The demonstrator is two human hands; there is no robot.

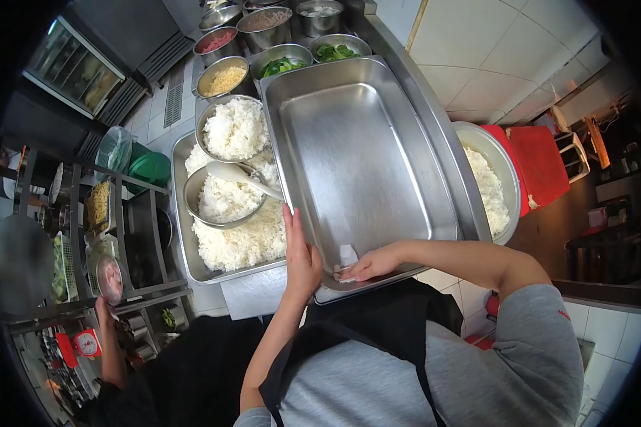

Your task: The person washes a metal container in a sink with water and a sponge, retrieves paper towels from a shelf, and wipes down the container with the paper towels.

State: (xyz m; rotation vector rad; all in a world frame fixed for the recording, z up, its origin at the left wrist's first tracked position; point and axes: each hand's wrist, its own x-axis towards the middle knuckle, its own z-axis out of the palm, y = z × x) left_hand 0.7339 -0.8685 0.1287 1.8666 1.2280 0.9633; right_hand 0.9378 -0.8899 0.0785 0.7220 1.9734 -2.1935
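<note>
A large rectangular stainless steel tray [356, 164], bare inside, lies in front of me. My left hand [303, 262] rests along the outside of its near left wall, fingers stretched out and holding nothing. Inside the near left corner of that tray, my right hand [374, 263] presses down with bent fingers on a small white paper-like piece [347, 254]; its exact kind is not clear. Left of the tray stands a rice-filled pan [180, 213]. Two steel bowls of cooked rice sit in it, and a white rice spoon [238, 174] lies across the nearer bowl [224, 224].
Steel pots of shredded yellow food [224, 80], green vegetables [283, 65] and meats stand at the back. At the right is a tub of rice [486, 185] beside a red stool-like thing [541, 167]. At left, a co-worker's hand [105, 317] holds a bowl of pink food [110, 279].
</note>
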